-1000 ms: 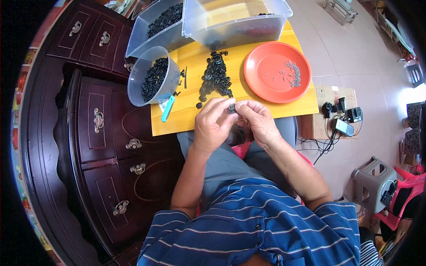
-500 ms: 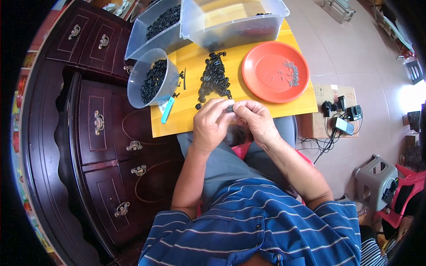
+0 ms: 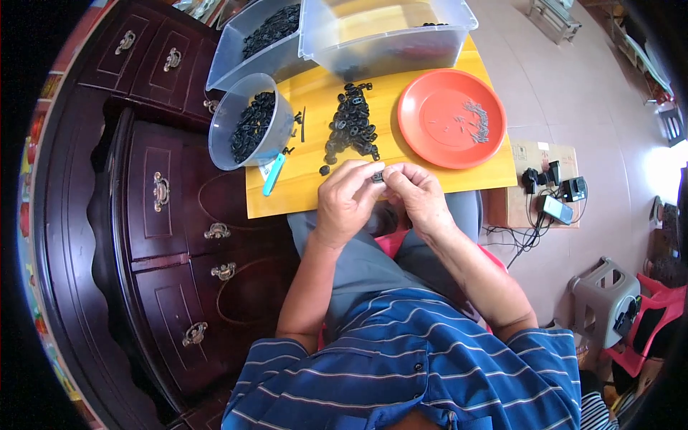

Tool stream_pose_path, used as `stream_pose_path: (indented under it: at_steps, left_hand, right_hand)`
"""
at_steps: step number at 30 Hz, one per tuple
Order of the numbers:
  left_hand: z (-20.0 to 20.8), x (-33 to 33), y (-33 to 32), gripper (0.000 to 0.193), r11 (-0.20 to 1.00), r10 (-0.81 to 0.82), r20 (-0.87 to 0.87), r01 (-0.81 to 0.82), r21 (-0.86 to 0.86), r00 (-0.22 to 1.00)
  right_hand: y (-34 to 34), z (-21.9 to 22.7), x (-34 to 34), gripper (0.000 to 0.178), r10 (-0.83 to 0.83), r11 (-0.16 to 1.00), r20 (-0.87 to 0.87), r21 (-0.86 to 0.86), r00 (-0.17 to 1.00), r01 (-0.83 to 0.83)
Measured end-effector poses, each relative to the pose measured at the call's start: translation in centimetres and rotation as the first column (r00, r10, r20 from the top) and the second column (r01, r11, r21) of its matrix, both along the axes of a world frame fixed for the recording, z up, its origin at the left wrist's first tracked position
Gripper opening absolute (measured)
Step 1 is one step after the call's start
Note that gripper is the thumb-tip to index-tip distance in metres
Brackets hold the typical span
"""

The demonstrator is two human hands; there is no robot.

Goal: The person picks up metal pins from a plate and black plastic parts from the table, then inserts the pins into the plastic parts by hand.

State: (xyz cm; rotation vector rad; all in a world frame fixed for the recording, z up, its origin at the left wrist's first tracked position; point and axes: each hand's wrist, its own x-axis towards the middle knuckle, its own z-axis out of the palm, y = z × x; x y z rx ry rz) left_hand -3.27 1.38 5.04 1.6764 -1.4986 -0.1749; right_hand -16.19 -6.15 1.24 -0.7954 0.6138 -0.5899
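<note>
Close together at the table's near edge, my two hands meet over a small black plastic piece (image 3: pixel 378 176). My left hand (image 3: pixel 347 201) pinches it between thumb and fingers. My right hand (image 3: pixel 419 195) has its thumb and fingertips pressed together at the piece's right side; whether they also hold a tiny pin is too small to make out. Just beyond lies a loose pile of black oval pieces (image 3: pixel 352 122). To its right a red-orange plate (image 3: pixel 433 107) carries small grey metal pins (image 3: pixel 476 123).
A round clear tub (image 3: pixel 222 136) of black pieces stands left, beside a turquoise cutter (image 3: pixel 274 175). Two clear bins (image 3: pixel 390 54) (image 3: pixel 247 68) stand at the back. Dark wooden drawers (image 3: pixel 161 193) flank the left; a carton (image 3: pixel 502 197) with cables and devices stands right.
The view has shifted slightly, so the table things appear a little to the right. My hands stay together on the black piece, with hardly any change in grip.
</note>
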Motion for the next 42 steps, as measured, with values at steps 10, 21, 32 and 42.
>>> stream_pose_path:
  at_steps: [10,21,32,42]
  left_hand:
    - [0.5,-0.3,3.0,0.032,0.996,0.051,-0.119,-0.041,0.082,0.992]
    - [-3.2,4.8,6.1,0.021,0.942,0.308,0.106,-0.319,0.108,0.946]
    - [-5.6,7.8,4.2,0.023,0.967,0.253,0.230,-0.253,-0.028,0.940]
    - [-6.1,8.4,3.6,0.025,0.971,0.235,0.286,-0.236,-0.033,0.929]
  right_hand:
    - [0.9,-0.3,0.0,0.019,0.126,0.985,-0.075,-0.105,0.989,-0.133]
    - [1.6,-0.6,0.3,0.015,0.216,0.759,-0.367,-0.519,0.905,-0.392]
    - [2.8,5.1,-0.5,0.028,0.629,0.776,0.165,-0.196,0.760,-0.600]
    - [5.4,16.5,-3.0,0.052,0.644,0.592,0.744,-0.340,0.176,-0.730]
